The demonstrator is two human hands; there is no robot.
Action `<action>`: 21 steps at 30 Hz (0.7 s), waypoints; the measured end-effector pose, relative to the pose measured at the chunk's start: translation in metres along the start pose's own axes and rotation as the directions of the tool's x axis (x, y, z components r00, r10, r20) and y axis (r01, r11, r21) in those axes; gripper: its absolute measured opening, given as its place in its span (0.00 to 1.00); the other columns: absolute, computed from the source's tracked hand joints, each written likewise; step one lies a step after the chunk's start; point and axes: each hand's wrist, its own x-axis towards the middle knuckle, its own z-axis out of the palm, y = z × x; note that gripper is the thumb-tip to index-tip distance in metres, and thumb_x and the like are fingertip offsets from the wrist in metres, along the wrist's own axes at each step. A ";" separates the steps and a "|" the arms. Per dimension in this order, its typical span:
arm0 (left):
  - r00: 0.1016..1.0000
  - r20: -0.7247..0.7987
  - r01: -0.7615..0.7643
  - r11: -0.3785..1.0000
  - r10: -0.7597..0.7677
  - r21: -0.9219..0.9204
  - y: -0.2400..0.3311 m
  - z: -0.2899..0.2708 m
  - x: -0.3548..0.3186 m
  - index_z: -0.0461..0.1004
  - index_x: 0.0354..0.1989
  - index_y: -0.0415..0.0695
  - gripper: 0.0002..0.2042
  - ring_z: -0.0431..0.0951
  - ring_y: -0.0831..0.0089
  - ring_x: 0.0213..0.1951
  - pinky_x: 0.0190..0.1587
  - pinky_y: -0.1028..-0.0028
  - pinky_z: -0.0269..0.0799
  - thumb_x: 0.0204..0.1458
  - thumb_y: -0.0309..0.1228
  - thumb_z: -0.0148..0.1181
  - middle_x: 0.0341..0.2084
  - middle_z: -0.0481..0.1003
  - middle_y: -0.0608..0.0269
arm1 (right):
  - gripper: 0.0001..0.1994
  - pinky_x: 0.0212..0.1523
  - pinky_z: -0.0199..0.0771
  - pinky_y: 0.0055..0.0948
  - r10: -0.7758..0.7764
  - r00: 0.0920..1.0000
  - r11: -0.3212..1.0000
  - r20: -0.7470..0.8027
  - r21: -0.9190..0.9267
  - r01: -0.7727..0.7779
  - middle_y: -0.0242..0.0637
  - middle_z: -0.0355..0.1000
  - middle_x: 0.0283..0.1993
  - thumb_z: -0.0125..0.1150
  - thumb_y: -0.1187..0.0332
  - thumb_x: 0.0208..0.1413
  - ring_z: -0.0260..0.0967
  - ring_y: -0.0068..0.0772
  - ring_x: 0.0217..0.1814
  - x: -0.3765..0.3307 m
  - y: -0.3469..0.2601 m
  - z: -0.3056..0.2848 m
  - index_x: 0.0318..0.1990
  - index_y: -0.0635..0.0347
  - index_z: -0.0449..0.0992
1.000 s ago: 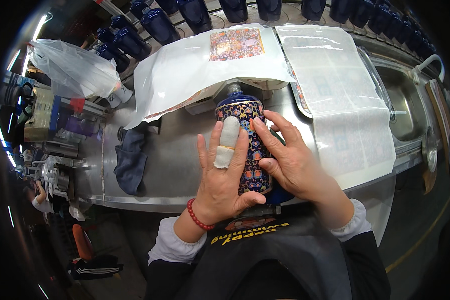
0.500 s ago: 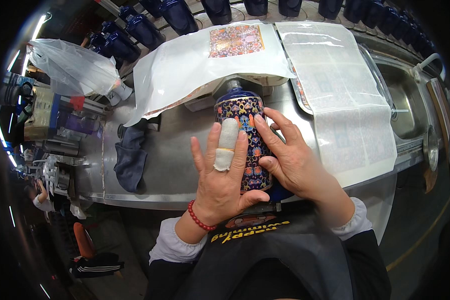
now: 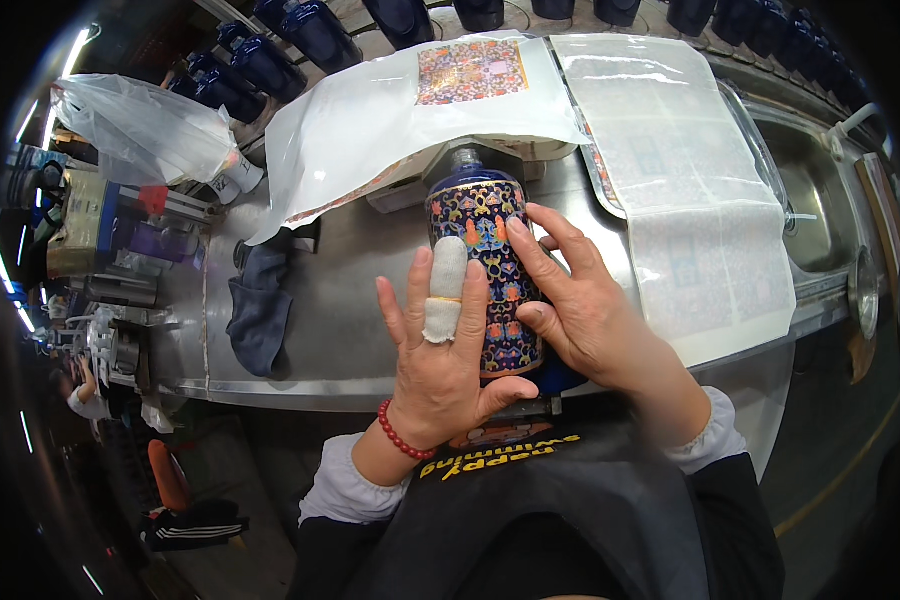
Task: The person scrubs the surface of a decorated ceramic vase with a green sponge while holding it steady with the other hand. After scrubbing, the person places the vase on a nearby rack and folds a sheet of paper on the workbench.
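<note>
A dark blue bottle (image 3: 485, 225) with a clear neck lies on the metal worktop, its neck pointing away from me. A colourful floral pattern with gold edging covers its body. My left hand (image 3: 436, 370) rests along the bottle's left side, fingers stretched and apart, thumb toward its base. White bandage (image 3: 445, 300) wraps the middle finger, and a red bead bracelet (image 3: 405, 432) circles the wrist. On the bottle's right side, my right hand (image 3: 585, 315) lies with fingers extended and thumb spread, fingertips touching the patterned surface. The undersides of both hands are hidden.
White sheet (image 3: 360, 110) with a floral print piece (image 3: 473, 72) lies beyond the bottle; translucent sheets (image 3: 705, 230) hang over a tray at right. A dark cloth (image 3: 258, 310) lies left. Blue bottles (image 3: 315, 35) line the back, and a sink (image 3: 800, 200) is far right.
The view has shifted slightly, so the sheets and back bottles sit a little higher. Both hands stay on the bottle, with barely any movement against it.
</note>
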 end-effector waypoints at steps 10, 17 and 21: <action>0.994 -0.104 0.014 0.995 -0.024 -0.097 0.003 0.008 -0.009 0.61 0.70 0.32 0.50 0.50 0.39 0.73 0.71 0.37 0.26 0.57 0.71 0.41 0.69 0.58 0.35 | 0.34 0.67 0.63 0.48 0.007 1.000 0.997 -0.009 0.070 -0.007 0.57 0.53 0.72 0.65 0.68 0.58 0.59 0.63 0.68 0.000 0.000 0.001 0.72 0.59 0.61; 0.996 -0.094 0.004 0.998 -0.010 -0.067 0.005 0.007 -0.013 0.62 0.69 0.33 0.48 0.52 0.39 0.72 0.71 0.37 0.26 0.58 0.70 0.41 0.68 0.60 0.37 | 0.35 0.67 0.64 0.48 0.019 0.999 0.998 0.026 0.062 -0.021 0.57 0.52 0.73 0.64 0.66 0.58 0.59 0.64 0.67 -0.002 -0.002 -0.004 0.73 0.56 0.60; 0.997 -0.066 -0.039 0.999 0.037 -0.036 0.008 0.004 -0.016 0.64 0.68 0.33 0.47 0.54 0.41 0.72 0.72 0.38 0.26 0.59 0.69 0.40 0.67 0.62 0.38 | 0.35 0.67 0.64 0.49 -0.003 1.000 0.997 0.009 0.081 0.003 0.57 0.51 0.73 0.65 0.66 0.58 0.59 0.64 0.67 -0.003 -0.002 -0.003 0.73 0.54 0.60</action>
